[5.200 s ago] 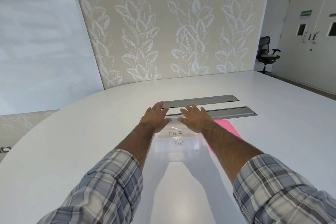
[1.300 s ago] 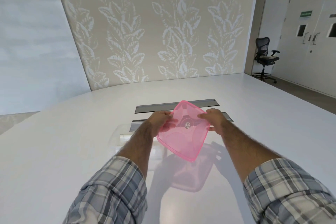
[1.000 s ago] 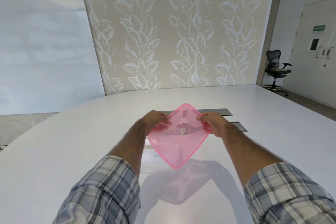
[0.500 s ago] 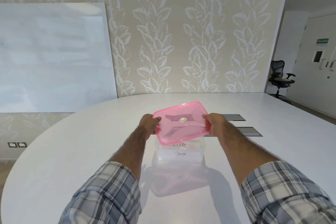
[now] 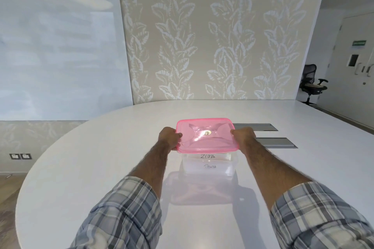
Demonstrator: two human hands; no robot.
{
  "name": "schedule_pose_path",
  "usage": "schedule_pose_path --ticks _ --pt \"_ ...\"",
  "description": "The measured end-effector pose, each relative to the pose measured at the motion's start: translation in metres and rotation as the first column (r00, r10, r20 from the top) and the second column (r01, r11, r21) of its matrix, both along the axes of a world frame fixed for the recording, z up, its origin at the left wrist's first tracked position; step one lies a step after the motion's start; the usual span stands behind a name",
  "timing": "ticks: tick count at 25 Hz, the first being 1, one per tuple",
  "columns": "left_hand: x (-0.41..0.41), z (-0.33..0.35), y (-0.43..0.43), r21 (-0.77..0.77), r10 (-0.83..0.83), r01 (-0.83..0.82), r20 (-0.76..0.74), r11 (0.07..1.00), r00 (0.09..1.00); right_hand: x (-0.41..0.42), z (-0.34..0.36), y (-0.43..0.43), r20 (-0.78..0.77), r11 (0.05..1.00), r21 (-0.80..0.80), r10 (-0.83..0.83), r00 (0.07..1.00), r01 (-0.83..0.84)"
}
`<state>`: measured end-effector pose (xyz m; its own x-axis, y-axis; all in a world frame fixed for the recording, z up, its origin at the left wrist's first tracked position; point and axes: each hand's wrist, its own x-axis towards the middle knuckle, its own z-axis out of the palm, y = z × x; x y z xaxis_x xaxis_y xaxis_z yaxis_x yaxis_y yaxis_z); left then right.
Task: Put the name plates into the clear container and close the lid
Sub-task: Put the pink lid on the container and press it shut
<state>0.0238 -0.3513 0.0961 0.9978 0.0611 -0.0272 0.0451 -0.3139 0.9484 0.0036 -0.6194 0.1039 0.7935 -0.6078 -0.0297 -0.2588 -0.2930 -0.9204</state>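
Observation:
A translucent pink lid (image 5: 206, 135) lies flat over the top of the clear container (image 5: 209, 166), which stands on the white table. My left hand (image 5: 169, 137) grips the lid's left edge and my right hand (image 5: 242, 135) grips its right edge. Through the container's near wall I see white name plates (image 5: 208, 160) with the handwritten words ZEBRA and PANDA. Whether the lid is pressed fully onto the rim, I cannot tell.
The white oval table (image 5: 101, 168) spreads wide around the container. Two grey metal cable hatches (image 5: 275, 142) lie flush in the table just right of my right hand. A whiteboard (image 5: 60, 56) leans on the wall at left; an office chair (image 5: 311, 85) stands far right.
The lid was held tilted on a corner in front of me; both hands have turned it level and lowered it onto the container's top. The view has tilted up slightly.

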Motion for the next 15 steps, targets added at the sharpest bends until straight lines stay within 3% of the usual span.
schedule_pose_path --ticks 7,15 --pt "0.013 -0.014 -0.019 0.166 0.082 -0.075 -0.036 0.983 0.996 0.012 -0.015 -0.016 -0.131 0.972 -0.193 0.11 0.985 -0.134" --pt "0.022 -0.027 -0.028 0.338 0.006 0.021 -0.078 0.941 0.997 0.009 -0.03 -0.015 -0.237 0.976 -0.177 0.084 0.968 -0.128"
